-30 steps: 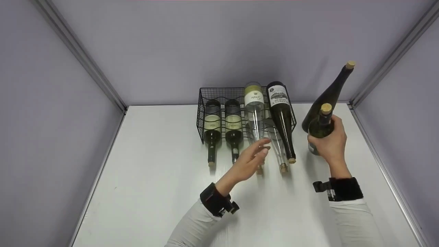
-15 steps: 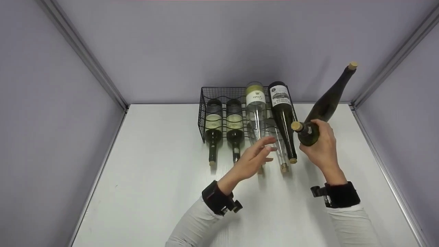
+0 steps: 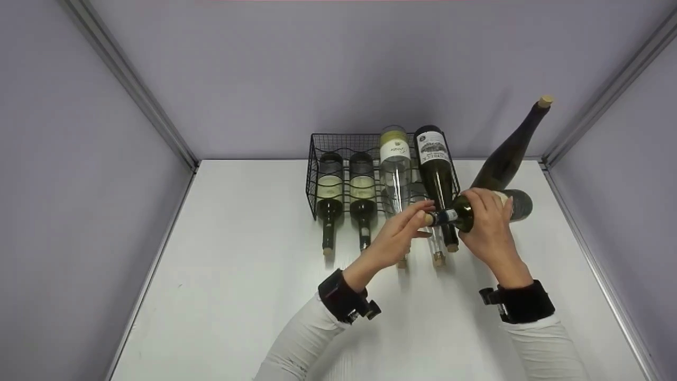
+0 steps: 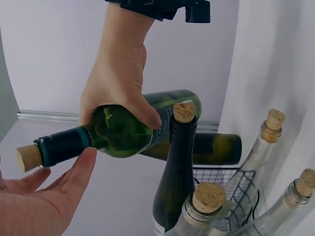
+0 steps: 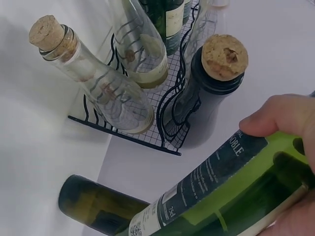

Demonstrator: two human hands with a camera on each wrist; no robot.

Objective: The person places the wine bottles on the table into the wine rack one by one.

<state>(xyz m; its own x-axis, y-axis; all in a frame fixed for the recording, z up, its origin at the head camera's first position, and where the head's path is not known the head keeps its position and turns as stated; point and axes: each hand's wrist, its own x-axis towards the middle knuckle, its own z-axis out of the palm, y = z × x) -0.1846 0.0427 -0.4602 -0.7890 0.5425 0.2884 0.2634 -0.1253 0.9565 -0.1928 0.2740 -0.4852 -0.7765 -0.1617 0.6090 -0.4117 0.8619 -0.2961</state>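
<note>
My right hand (image 3: 489, 230) grips a corked green wine bottle (image 3: 464, 213) round its body. The bottle is held level above the table, its neck pointing left. Thumb and label (image 5: 197, 182) show in the right wrist view. My left hand (image 3: 391, 238) reaches up to the corked end with its fingers extended; in the left wrist view its fingertips (image 4: 88, 156) lie just under the neck, and whether they touch is unclear. A black wire rack (image 3: 344, 140) stands behind, holding several corked bottles, among them a dark bottle (image 3: 436, 177) and a clear bottle (image 3: 394, 169).
A tall dark bottle (image 3: 508, 156) with a cork stands right of the rack, partly behind the held bottle. Two green bottles (image 3: 330, 211) lie in the rack's left slots. Another clear bottle's cork (image 3: 439, 258) pokes out low. Walls (image 3: 338, 63) enclose the white table (image 3: 238, 254).
My right hand has lifted the green bottle, brought it slightly left and tipped it from upright to level, neck leftward. My left hand has shifted a little right and up, reaching the neck.
</note>
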